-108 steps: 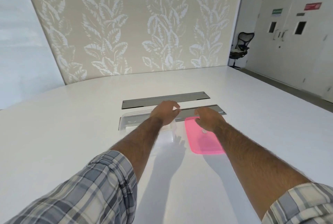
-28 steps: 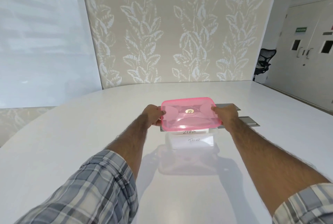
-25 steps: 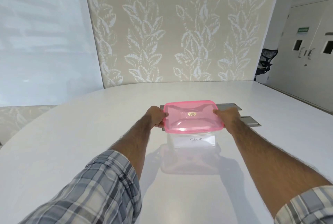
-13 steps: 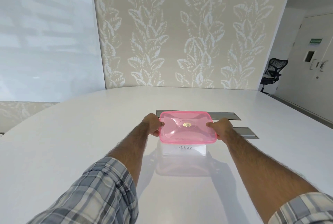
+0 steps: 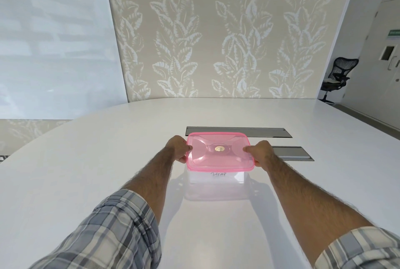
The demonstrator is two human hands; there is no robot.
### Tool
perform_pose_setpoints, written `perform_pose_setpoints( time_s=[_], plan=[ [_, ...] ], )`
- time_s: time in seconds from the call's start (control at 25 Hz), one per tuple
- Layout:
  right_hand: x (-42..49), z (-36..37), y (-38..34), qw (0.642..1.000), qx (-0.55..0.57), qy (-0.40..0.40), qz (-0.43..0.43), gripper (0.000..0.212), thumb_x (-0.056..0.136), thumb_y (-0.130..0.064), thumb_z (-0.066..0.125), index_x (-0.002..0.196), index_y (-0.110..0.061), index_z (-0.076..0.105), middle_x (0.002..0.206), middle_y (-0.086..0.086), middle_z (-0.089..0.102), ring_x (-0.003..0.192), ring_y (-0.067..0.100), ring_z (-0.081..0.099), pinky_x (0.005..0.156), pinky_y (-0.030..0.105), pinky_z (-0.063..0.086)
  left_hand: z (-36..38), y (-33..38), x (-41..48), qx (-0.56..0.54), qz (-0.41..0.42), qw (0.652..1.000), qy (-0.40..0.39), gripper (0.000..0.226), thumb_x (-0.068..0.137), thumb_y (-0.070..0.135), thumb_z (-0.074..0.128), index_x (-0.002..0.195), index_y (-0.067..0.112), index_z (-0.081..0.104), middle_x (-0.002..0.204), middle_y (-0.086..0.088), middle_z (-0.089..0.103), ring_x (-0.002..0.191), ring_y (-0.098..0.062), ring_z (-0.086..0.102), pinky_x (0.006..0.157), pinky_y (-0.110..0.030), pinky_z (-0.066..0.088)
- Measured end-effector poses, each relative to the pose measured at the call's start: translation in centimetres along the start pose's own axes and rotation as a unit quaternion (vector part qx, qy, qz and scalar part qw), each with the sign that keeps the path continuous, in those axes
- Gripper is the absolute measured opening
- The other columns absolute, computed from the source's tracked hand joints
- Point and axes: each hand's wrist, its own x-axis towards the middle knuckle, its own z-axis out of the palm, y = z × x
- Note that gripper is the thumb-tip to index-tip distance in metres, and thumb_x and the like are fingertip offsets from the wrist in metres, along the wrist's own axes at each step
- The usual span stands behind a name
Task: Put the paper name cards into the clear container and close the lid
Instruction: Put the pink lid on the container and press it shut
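A clear container (image 5: 216, 183) stands on the white table, mid-frame. A translucent pink lid (image 5: 219, 154) lies flat on top of it. Through the near wall a white paper name card (image 5: 218, 175) with handwriting shows; other cards are hidden under the lid. My left hand (image 5: 178, 148) grips the lid's left edge, thumb on top. At the lid's right edge my right hand (image 5: 260, 153) holds on the same way.
Two grey recessed cable hatches (image 5: 266, 132) (image 5: 292, 153) lie in the white table (image 5: 86, 171) just behind and right of the container. A leaf-patterned wall stands beyond the far table edge. A black office chair (image 5: 337, 76) is at the far right.
Both hands lowered the pink lid from above the container onto its rim; the upper card is now hidden by the lid. The camera tilted slightly.
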Motion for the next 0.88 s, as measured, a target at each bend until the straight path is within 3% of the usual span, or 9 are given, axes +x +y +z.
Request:
perform_pose_setpoints(
  time_s=[0.24,0.44,0.68,0.88],
  plan=[
    [1.2,0.8,0.0,1.000,-0.006,-0.004,-0.001,0.030,0.075,-0.017,0.080,0.081,0.002,0.058,0.076,0.015,0.061,0.068,0.030,0.062,0.071,0.050,0.060,-0.1,-0.3,1.3,0.006,-0.013,1.000,0.002,0.010,0.095,0.007,0.059,0.097,-0.002,0.062,0.084,-0.019,0.064,0.058,-0.030,0.065,0.078,-0.044,0.061],
    [2.2,0.8,-0.1,1.000,-0.015,-0.025,0.007,0.036,0.073,-0.015,0.082,0.093,0.008,0.062,0.086,0.018,0.064,0.073,0.030,0.063,0.074,0.048,0.060,0.2,-0.5,2.5,0.006,-0.019,1.000,-0.001,0.020,0.096,0.008,0.061,0.106,-0.010,0.064,0.086,-0.020,0.065,0.057,-0.028,0.062,0.079,-0.046,0.061],
    [2.7,1.2,0.3,0.999,-0.014,-0.036,0.011,0.031,0.071,-0.015,0.083,0.087,0.002,0.062,0.086,0.017,0.066,0.075,0.030,0.065,0.073,0.047,0.060,0.0,-0.7,2.9,0.003,-0.031,0.999,-0.017,0.023,0.095,0.008,0.064,0.108,-0.012,0.063,0.082,-0.017,0.063,0.055,-0.024,0.060,0.065,-0.036,0.060],
    [2.9,1.2,0.5,0.998,-0.018,-0.050,0.018,0.040,0.070,-0.015,0.083,0.097,0.008,0.063,0.093,0.021,0.069,0.075,0.029,0.064,0.074,0.045,0.059,0.2,-1.3,2.7,-0.007,-0.044,0.998,-0.034,0.026,0.095,0.008,0.064,0.111,-0.013,0.061,0.076,-0.012,0.060,0.056,-0.023,0.060,0.068,-0.036,0.059]
  ],
)
